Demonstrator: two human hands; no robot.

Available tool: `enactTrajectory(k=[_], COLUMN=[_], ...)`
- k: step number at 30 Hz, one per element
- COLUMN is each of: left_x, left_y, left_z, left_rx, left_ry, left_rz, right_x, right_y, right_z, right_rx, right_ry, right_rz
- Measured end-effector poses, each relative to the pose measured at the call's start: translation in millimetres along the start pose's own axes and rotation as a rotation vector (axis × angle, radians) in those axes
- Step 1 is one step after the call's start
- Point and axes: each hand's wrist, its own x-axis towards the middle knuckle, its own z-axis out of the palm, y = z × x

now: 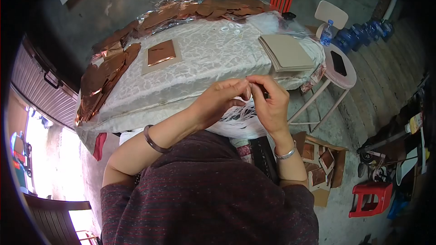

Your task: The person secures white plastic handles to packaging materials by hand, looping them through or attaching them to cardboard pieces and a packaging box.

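Note:
My left hand [217,103] and my right hand [271,102] meet in front of me, above the near edge of the table. Both are closed, with thumbs and fingertips pinched together. Between the fingertips shows a small shiny copper-coloured piece [247,94]; its exact kind is too small to tell. Below the hands, a bundle of thin white strings [238,120] hangs or lies near my lap, partly hidden by the wrists. On the lace-covered table [204,47] beyond, a copper-coloured foil packet [161,53] rests on a beige card.
Copper-coloured foil sheets [106,79] line the table's left and far edges. Beige boards [288,52] are stacked at right. A phone [338,63] and water bottle [326,33] are on a chair. An open box [338,168] of framed pieces and a red stool [371,198] stand on the floor.

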Motion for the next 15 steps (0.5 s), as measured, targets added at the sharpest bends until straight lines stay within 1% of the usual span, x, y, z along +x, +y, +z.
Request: enactTrajectory(k=[1,2,4,5,7,8,10,12,14,15], left_x=[-1.2,-0.6,2.7,4.6,8.5,9.3,10.4,10.8,12.5,13.6], left_y=[0.9,0.3,-2.0,-3.8,-7.8,-8.5,-8.2,-6.4,-6.4,-6.8], left_z=[2.0,0.6,-3.9,-4.3,-3.2,-2.5,-1.1,1.6,1.0,-1.4], left_rx=[0.087,0.089,0.363,0.363,0.331,0.331,0.316,0.346,0.379,0.345], left_ry=[0.062,0.063,0.186,0.184,0.259,0.260,0.288,0.279,0.272,0.287], left_rz=[0.017,0.016,0.177,0.176,0.296,0.294,0.360,0.371,0.382,0.315], right_x=[0.3,0.8,0.7,0.2,-0.2,-0.4,-0.5,-2.0,-3.8,-3.8], right_y=[2.6,3.9,-3.6,-6.0,-3.4,-2.3,-1.6,1.1,6.9,7.7], right_z=[1.7,3.4,5.2,5.4,6.7,7.4,7.7,6.9,6.9,5.4], right_rx=[-0.033,-0.065,-0.083,-0.104,-0.086,-0.065,-0.065,-0.068,0.078,0.082], right_ry=[-0.003,-0.005,-0.010,-0.016,-0.006,0.002,0.009,0.021,0.009,0.011], right_rz=[-0.028,-0.058,-0.040,-0.019,-0.008,0.001,-0.008,-0.014,0.103,0.107])
